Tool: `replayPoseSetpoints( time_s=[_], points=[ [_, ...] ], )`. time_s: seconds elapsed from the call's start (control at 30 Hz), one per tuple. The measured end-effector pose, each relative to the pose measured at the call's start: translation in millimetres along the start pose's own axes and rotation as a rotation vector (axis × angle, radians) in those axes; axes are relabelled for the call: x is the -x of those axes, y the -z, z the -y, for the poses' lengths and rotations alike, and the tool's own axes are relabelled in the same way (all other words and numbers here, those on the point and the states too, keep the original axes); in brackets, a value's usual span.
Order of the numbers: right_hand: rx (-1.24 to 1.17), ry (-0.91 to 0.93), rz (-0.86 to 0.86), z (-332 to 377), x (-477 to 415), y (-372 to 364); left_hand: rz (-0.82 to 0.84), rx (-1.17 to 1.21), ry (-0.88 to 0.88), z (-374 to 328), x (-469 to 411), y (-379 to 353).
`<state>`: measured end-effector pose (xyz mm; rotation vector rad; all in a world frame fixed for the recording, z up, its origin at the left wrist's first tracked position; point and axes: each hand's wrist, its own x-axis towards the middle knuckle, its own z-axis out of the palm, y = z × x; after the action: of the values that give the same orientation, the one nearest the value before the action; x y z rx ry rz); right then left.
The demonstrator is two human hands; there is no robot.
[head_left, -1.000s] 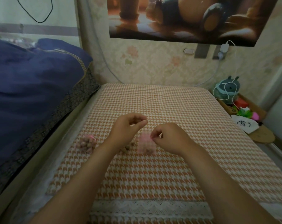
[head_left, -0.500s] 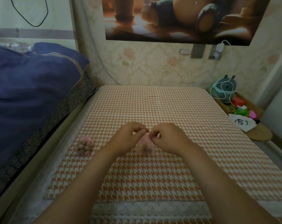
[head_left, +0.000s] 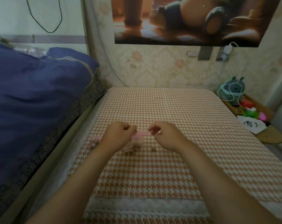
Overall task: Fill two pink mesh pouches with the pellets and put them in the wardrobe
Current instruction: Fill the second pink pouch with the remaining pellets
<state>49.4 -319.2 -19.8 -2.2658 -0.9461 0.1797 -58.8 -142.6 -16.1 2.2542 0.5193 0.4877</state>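
While the left hand (head_left: 121,135) and the right hand (head_left: 167,135) each pinch one end of its gathered mouth with curled fingers, the second pouch (head_left: 139,134) hangs stretched between them as a short pink band. Its belly sags onto the cloth (head_left: 169,110) just below. Whether the fingertips have the mesh itself or a thin drawstring is too fine to see.

This looks like a thing of almost no weight: soft, limp mesh that takes whatever shape the pellets (head_left: 134,146) inside give it. It will slump and spill if tipped with the mouth slack. The sound place to take it is at the neck, above the load, where the fabric bunches and gives the fingers something to bite. The belly would only squash and shift. The pellets themselves look small, hard and ready to roll; one loose pellet (head_left: 153,149) lies on the cloth just right of the belly.

The first pouch (head_left: 95,141), plump and closed, lies left of the left wrist, partly behind it. The wardrobe is not in view.

Half a second ago the two hands were nearly touching over the pouch; now they have drawn apart and the mouth is pulled narrow, which reads as cinching it shut. A second ago it lay as a pale flat square between them
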Motion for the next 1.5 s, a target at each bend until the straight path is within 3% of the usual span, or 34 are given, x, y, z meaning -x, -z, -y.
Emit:
replayPoseSetpoints(
  time_s=[0.13,0.27,0.33,0.53,0.7,0.8,0.97,1.1,1.27,1.5],
  points=[
    [0.019,-0.032,-0.001,18,-8,-18,0.044,0.057,-0.001,7,9,17],
    [0.361,-0.178,0.074,16,-14,-26,0.069,0.050,0.008,12,15,29],
    [0.417,-0.236,0.160,8,-14,-33,0.106,0.037,0.008,13,17,31],
    [0.307,-0.200,0.110,7,-14,-38,0.188,0.016,-0.041,12,21,29],
    [-0.046,0.017,-0.143,43,-14,-24,0.188,0.038,-0.035,15,20,27],
    [-0.133,0.126,-0.150,60,-5,-16,0.194,0.056,-0.031,16,18,22],
    [0.052,0.167,-0.028,54,2,-9,0.203,0.089,-0.044,17,14,13],
    [0.114,0.186,-0.025,42,-1,-8,0.204,0.096,-0.042,17,8,6],
    [0.165,0.104,0.071,28,1,-2,0.182,0.165,-0.031,14,-3,-4],
    [0.284,0.064,-0.042,10,-1,8,0.106,0.208,-0.110,13,-10,-20]
  ],
)
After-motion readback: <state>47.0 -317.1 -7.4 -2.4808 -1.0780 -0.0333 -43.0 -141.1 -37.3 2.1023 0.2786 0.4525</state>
